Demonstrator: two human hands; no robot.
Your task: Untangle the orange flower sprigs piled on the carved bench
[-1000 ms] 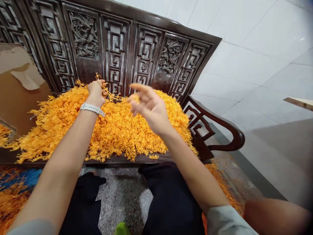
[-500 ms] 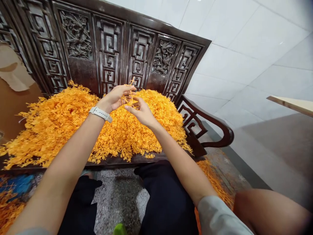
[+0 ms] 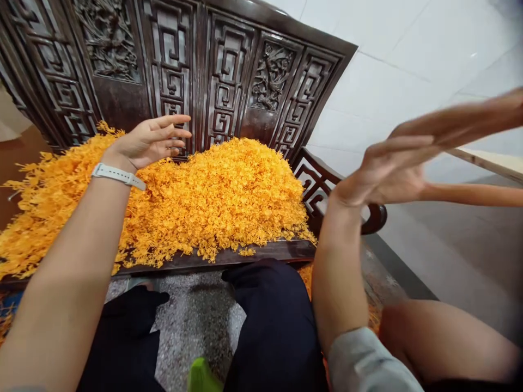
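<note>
A large heap of yellow-orange, flower-like plastic pieces with thin strands (image 3: pixel 229 196) covers the seat of a dark carved wooden bench (image 3: pixel 286 251). Over the heap's left part, my left hand (image 3: pixel 149 140) is raised, fingers apart and nothing visible in them; a pale watch strap rings its wrist. My right hand (image 3: pixel 373 171) is raised beyond the bench's right armrest, blurred, with fingers stretched out. Another person's hand and arm (image 3: pixel 412 185) reach in from the right and overlap it, so I cannot tell whether they touch. No piece shows in my right hand.
The bench's carved backrest (image 3: pixel 232 71) stands behind the heap, its curved armrest (image 3: pixel 373 220) partly hidden. A brown board or box (image 3: pixel 20 158) is at left. My dark-clad legs (image 3: pixel 273 321) are before the seat. A co-worker's knee (image 3: pixel 441 337) is close at right.
My hands have parted from a shared hold on orange strands above the heap. The left moved left; the right swung far right. Another person's hand and arm have come into view.
</note>
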